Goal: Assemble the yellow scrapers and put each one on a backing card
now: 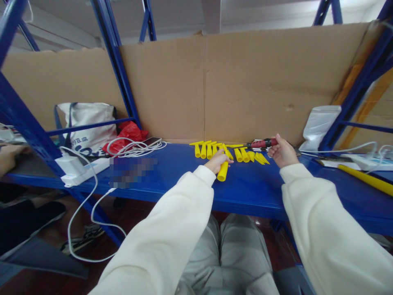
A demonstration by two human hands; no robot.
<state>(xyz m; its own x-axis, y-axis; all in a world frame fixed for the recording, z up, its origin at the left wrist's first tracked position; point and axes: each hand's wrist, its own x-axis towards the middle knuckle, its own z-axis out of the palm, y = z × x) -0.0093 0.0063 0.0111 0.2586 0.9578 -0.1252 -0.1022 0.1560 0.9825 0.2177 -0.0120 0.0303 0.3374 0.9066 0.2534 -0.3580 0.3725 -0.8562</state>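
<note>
My left hand (pixel 216 161) is closed around a yellow tube-shaped part (pixel 222 173), its round end pointing toward me. In my right hand (pixel 283 151) is a screwdriver (pixel 262 143) with a red and black handle. Its dark shaft points left, toward the part in my left hand; whether the tip touches it I cannot tell. Behind and left of my left hand stands a row of similar yellow parts (pixel 203 150) with thin crosspieces. Two more yellow tubes (pixel 241 155) lie between my hands, beside several small flat yellow pieces (pixel 261 158).
The blue shelf (pixel 181 184) has a cardboard back wall (pixel 245 82). To the left are a coiled white cable (pixel 135 147), a red bag (pixel 129 133), a cloth bag (pixel 89 123) and a power strip (pixel 82 172). A long yellow tube (pixel 368 179) lies right. Another person's hand (pixel 12 157) shows far left.
</note>
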